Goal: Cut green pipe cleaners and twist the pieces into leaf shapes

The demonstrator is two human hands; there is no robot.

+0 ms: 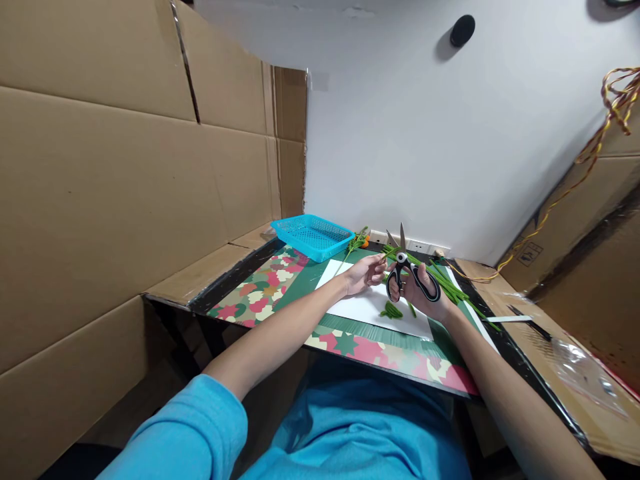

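My right hand grips black-handled scissors with the blades open and pointing up. My left hand pinches a thin green stem that runs between the blades. Both hands hover over a white sheet lying on a green mat. A few cut green bits lie on the sheet just below the scissors. A bundle of long green stems lies to the right, behind my right hand.
A blue plastic basket stands at the back left of the table. An orange flower sprig lies beside it. Cardboard walls rise on the left and right. A camouflage-patterned cover edges the table.
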